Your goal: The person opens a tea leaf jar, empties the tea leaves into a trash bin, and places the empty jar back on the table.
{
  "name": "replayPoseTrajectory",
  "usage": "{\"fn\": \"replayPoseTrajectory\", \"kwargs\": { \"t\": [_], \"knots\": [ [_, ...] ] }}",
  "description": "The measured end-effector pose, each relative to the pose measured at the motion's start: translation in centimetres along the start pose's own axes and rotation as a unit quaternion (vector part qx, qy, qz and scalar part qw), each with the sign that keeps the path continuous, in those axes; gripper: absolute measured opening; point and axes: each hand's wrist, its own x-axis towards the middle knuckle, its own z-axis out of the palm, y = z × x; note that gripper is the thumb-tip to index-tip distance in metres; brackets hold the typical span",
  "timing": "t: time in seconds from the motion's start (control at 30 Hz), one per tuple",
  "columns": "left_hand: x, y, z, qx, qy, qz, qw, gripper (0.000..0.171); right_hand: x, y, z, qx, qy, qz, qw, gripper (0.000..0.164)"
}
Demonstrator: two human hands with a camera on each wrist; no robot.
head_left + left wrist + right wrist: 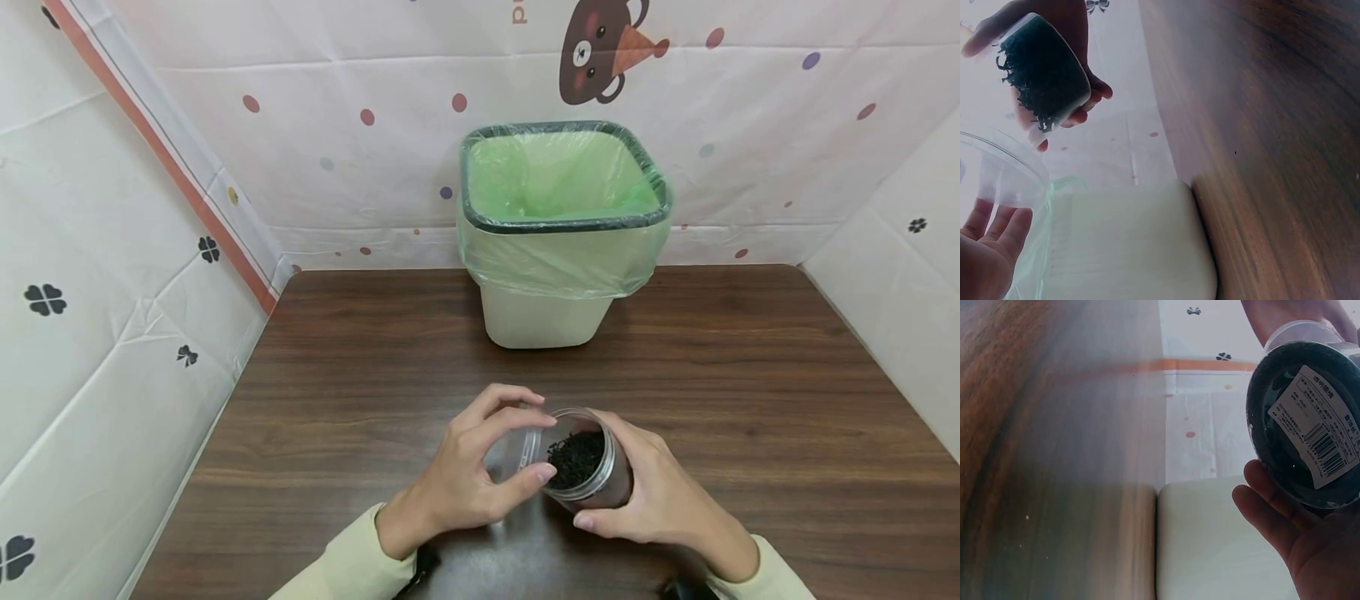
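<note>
- Left hand (468,471): gripping a clear plastic piece (529,450), thumb on the near side, fingers on the far side. Lid or cup, can't tell.
- Right hand (652,492): wrapped round a clear jar (617,482), thumb low on the near side.
- Jar: in front of the bin, between the two hands, held up off the table. Tilted, mouth toward the left hand and just beside the clear plastic piece; whether the two touch, can't tell.
- Dark shreds (576,460) inside the jar, seen through its mouth.
- Label (1316,428) with a barcode on the jar's base, per right wrist view.
- Bin (547,321): pale, dark rim, upright on the table (337,375) near its back edge, beyond both hands.
- Green bag (558,262) lines the bin, folded over the rim and down the outside.
- Back cloth (300,75): white, coloured dots, brown bear print above the bin.
- Left cloth (97,217): white, dark clover prints, orange stripe along its far side.
- Both sleeves (348,554) pale yellow.
</note>
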Motion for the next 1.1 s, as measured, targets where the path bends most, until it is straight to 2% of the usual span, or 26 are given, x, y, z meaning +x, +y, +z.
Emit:
{"fn": "replayPoseTrajectory", "kwargs": {
  "t": [0.3,1.1],
  "knots": [
    [-0.2,-0.3,0.0,0.000,0.002,-0.009,1.0000,0.031,0.1,0.2,-0.2,-0.016,0.014,-0.006,1.000,0.095],
    [-1.0,-0.5,-0.6,-0.001,-0.017,-0.063,0.9979,0.038,0.0,0.1,-0.9,-0.033,0.027,0.016,0.999,0.096]
  ]
}}
